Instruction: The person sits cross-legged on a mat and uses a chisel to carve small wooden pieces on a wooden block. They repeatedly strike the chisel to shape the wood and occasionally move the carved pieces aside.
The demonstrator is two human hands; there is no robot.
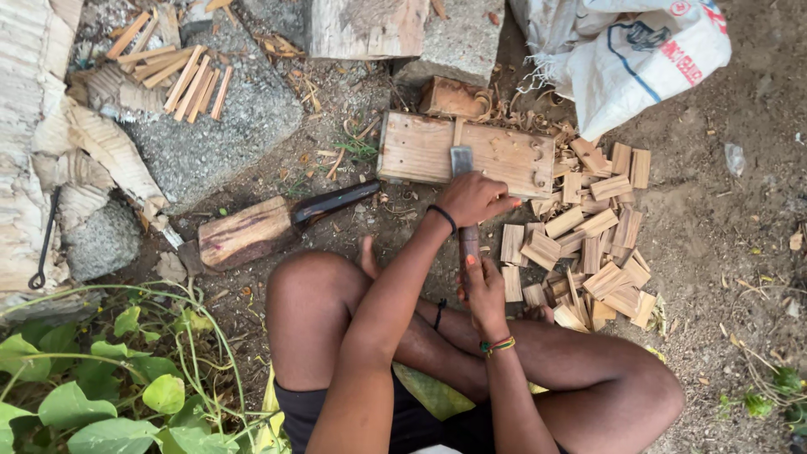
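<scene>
I sit cross-legged on the ground in front of a flat wooden block point(420, 150). A tool with a metal blade point(461, 160) lies across the block, and its wooden handle point(468, 240) points back toward me. My left hand point(475, 197), with a black band at the wrist, is closed over the tool just behind the blade. My right hand point(483, 286), with a coloured bracelet, grips the lower end of the handle. Whether a small wood piece lies under my left hand is hidden.
A heap of small cut wood pieces point(588, 244) lies right of my hands. A wooden mallet point(248, 231) with a dark handle lies to the left. Behind are a grey stone slab point(218, 126) with thin sticks point(181, 76), a white sack point(639, 50), and green plants point(101, 378).
</scene>
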